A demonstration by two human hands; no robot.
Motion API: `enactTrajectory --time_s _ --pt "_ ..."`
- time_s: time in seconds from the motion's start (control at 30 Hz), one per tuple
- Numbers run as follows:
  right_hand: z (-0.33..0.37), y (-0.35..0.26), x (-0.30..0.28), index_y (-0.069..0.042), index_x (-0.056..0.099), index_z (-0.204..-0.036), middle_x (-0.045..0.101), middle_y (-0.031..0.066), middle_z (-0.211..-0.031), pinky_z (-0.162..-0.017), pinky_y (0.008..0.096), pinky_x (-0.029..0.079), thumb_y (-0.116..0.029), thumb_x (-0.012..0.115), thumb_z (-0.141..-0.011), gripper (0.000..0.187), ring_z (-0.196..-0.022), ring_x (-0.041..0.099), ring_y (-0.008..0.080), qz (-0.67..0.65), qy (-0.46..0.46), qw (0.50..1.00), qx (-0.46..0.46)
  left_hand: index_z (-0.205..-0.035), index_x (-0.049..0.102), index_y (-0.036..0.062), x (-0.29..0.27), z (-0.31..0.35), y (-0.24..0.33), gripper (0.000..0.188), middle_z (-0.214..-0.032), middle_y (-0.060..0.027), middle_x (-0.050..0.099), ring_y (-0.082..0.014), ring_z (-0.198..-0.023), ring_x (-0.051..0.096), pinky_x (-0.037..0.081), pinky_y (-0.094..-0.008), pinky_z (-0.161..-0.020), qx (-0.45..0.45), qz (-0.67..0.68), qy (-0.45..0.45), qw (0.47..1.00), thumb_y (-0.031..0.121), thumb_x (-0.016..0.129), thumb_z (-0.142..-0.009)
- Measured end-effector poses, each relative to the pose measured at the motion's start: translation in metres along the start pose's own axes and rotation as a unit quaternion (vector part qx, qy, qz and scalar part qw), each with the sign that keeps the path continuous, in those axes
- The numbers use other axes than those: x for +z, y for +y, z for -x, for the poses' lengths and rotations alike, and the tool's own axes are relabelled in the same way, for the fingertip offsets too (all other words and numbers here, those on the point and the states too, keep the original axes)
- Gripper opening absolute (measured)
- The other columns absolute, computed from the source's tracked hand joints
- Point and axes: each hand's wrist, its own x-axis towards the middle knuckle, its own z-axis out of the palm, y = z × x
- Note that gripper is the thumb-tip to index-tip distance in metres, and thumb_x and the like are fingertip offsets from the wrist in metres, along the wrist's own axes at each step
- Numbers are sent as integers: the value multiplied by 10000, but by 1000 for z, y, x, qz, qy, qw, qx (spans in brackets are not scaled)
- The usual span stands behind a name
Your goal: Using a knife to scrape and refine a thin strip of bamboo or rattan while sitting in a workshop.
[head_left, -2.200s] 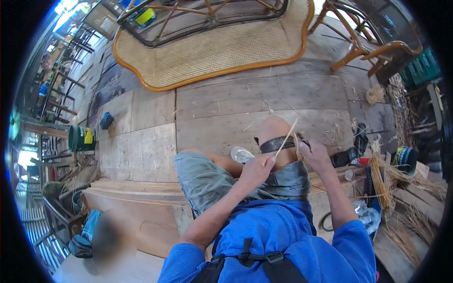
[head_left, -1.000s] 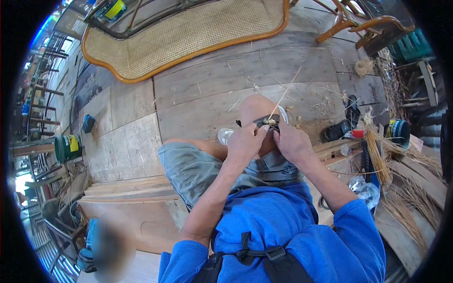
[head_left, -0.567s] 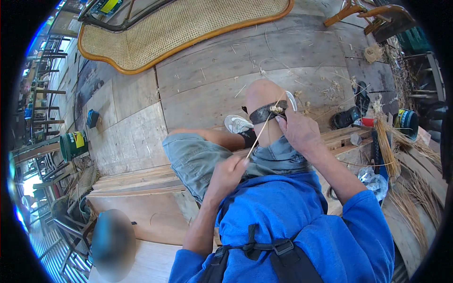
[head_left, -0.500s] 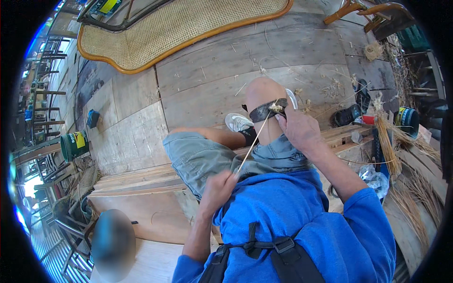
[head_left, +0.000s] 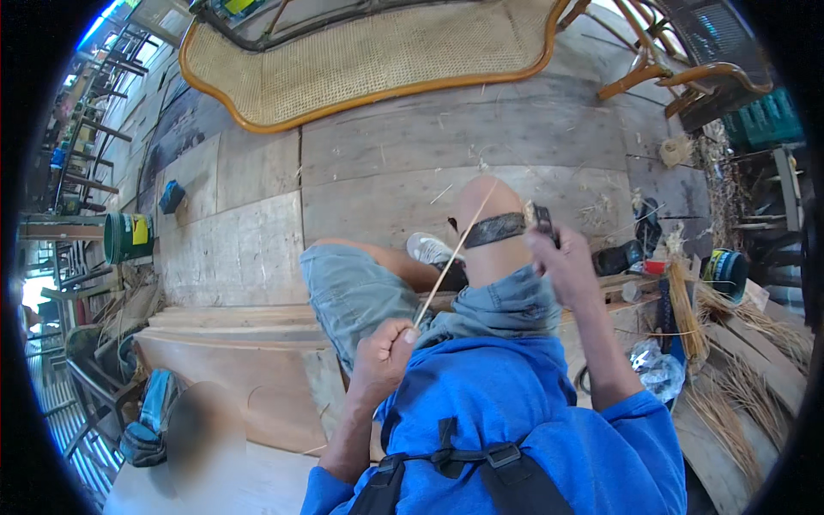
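Observation:
My left hand [head_left: 384, 356], in front of my belly, is closed round the lower end of a thin pale cane strip [head_left: 448, 264]. The strip slants up and away past my raised knee, its far end free. A dark worn band [head_left: 496, 229] is wrapped round that leg just below the knee. Beside the band, my right hand [head_left: 566, 266] grips a small dark tool [head_left: 541, 220] with pale shavings at its far end. I cannot make out the exact kind of tool; my fingers hide part of it. The tool and the strip are apart.
A woven cane panel in a curved wooden frame [head_left: 369, 105] lies ahead. Cane furniture [head_left: 644, 73] stands far right. Bundled fibres [head_left: 684, 309] and a clear plastic bag [head_left: 657, 365] are at my right. A green bucket [head_left: 129, 238] stands left. Shavings litter the wooden floor [head_left: 369, 202].
My right hand and the tool have moved off the leg band to the right. The cane strip has come free of the tool, its far end now pointing up past the knee.

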Motion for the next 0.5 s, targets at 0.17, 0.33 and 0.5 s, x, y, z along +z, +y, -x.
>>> enactTrajectory --time_s 0.17,0.33,0.5 --pt "7 -10 13 -32 577 -930 535 12 -643 -472 208 402 -184 633 -822 195 -533 510 82 -306 -126 942 51 -937 588 12 6 -15 10 180 -648 -106 557 -120 -567 486 421 -277 -551 -18 14 -65 998 175 539 -879" --pt "-4 -8 20 -36 601 -896 559 16 -649 -478 213 408 -154 641 -812 150 -544 525 88 -281 -88 955 44 -935 590 14 6 -15 5 173 -668 -126 568 -134 -568 486 427 -281 -562 -14 -19 -64 998 170 550 -871" --pt "-6 -5 24 -22 617 -836 571 17 -646 -484 229 410 -150 641 -809 133 -557 539 86 -222 -65 973 7 -945 596 15 6 -11 4 180 -731 -139 598 -154 -616 533 445 -282 -599 -7 -8 -76 997 171 564 -860"
